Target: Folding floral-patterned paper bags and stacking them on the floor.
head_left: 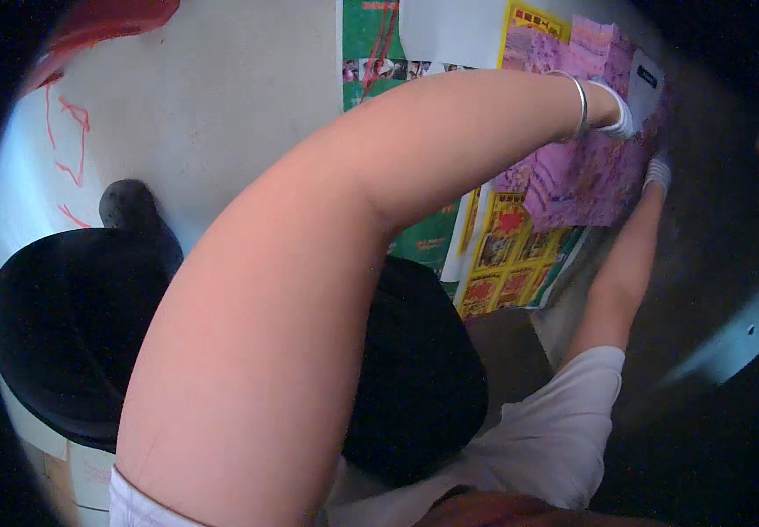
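My left arm reaches across the view, a silver bracelet (582, 107) at its wrist. My left hand (634, 104), in what looks like a white glove with a dark patch, lies at the right edge of some purple patterned sheets (574, 180). Its fingers cannot be made out. Below it, my right hand (658, 172) comes up to the same edge; only a pale striped cuff shows clearly, and the rest is lost in shadow. Yellow printed sheets (495, 255) with red and dark pictures lie under the purple ones.
A green printed sheet (415, 241) and a white sheet (450, 31) lie beside the purple ones on a pale surface (248, 97) with red scrawls. Black rounded shapes (54, 325) show at the lower left. A red thing (103, 31) sits at the upper left, a light blue one (740, 347) at the right.
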Demonstrator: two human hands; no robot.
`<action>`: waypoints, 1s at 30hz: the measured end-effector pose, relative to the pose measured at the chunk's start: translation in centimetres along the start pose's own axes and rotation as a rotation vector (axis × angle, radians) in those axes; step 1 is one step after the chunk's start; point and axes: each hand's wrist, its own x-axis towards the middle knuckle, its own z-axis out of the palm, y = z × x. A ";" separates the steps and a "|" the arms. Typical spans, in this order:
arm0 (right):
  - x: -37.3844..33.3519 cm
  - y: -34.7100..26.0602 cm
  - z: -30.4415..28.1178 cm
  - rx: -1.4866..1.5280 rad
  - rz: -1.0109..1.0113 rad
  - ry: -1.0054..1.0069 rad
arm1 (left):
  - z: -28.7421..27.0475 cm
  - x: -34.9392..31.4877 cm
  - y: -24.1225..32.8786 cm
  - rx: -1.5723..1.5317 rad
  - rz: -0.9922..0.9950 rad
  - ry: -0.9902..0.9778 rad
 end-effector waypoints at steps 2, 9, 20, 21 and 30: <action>2.0 1.2 -3.7 -0.089 -0.064 0.113 | -1.0 -1.1 3.0 0.203 0.086 0.146; -10.3 -20.8 -12.1 1.151 0.755 0.182 | -4.4 -14.8 -3.8 0.418 0.104 0.269; -5.0 -33.0 -10.3 0.370 -0.372 -0.169 | 3.7 -14.5 -10.3 1.107 0.156 0.433; -2.8 -31.9 -8.8 0.240 -0.506 -0.223 | 4.1 -14.3 -9.9 1.122 0.142 0.478; 4.5 -38.2 -3.8 -0.671 -0.715 -0.426 | 4.6 -13.7 -11.2 1.097 -0.048 0.484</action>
